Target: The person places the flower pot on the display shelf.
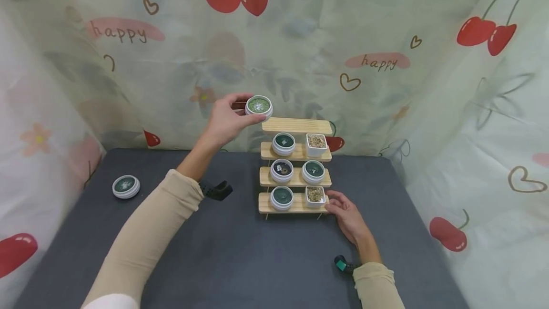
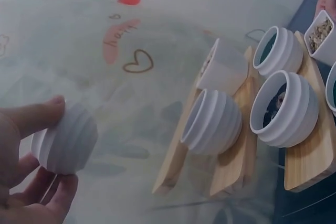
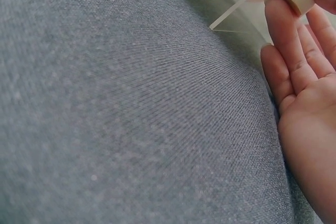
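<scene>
My left hand point(image 1: 227, 118) holds a small white round pot point(image 1: 259, 105) with a green top, pinched between thumb and fingers. The pot is up in the air near the left end of the top board of a tiered wooden stand point(image 1: 296, 125); in the left wrist view its ribbed white side point(image 2: 73, 142) shows apart from the boards. My right hand point(image 1: 349, 218) grips the right end of the stand's lowest board, thumb above and fingers point(image 3: 286, 27) beneath. Beside that thumb, a square white pot point(image 1: 315, 196) with a tan, grainy filling sits on the board.
On the lower boards stand round pots with dark tops, such as one at the bottom left point(image 1: 282, 197), and another square pot point(image 1: 316, 143). A further round pot point(image 1: 126, 186) lies on the dark grey table point(image 1: 223, 256) at left. Printed curtains point(image 1: 296, 37) surround the table.
</scene>
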Motion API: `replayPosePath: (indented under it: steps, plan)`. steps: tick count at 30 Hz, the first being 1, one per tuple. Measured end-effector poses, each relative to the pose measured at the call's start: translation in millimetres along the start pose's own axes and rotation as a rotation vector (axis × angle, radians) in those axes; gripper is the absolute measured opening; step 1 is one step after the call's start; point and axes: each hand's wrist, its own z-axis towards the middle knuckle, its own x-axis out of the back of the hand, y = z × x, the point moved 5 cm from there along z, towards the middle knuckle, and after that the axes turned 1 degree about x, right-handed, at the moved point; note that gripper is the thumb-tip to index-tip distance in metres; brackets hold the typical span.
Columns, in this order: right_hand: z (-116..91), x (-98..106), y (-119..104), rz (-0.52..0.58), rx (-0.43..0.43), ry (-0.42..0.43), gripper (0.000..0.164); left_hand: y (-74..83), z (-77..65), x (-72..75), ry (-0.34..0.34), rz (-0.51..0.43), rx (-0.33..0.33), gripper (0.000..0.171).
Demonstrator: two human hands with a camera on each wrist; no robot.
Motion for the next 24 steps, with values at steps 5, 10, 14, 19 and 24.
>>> replayPosePath:
  steps: [5, 10, 14, 19, 24]
  plan:
    - [-1.0, 1.4, 0.1, -0.003, 0.004, -0.001, 0.062, -4.6, 20.8, -18.8, -0.052, -0.044, 0.063, 0.065]
    - [-1.0, 1.2, -1.0, -0.008, 0.034, -0.019, 0.059, -9.2, 38.9, -36.9, -0.041, -0.054, 0.070, 0.062]
    - [-1.6, -0.6, -3.7, -0.004, 0.056, -0.034, 0.057, -10.8, 50.3, -51.8, -0.025, -0.012, 0.065, 0.059]
    - [-3.3, -2.8, -5.5, 0.008, 0.055, -0.042, 0.057, -8.9, 59.9, -69.6, -0.031, 0.090, 0.056, 0.058]
    - [-3.5, -2.8, -5.2, 0.015, 0.050, -0.037, 0.056, -4.6, 65.3, -88.4, -0.068, 0.155, 0.063, 0.060]
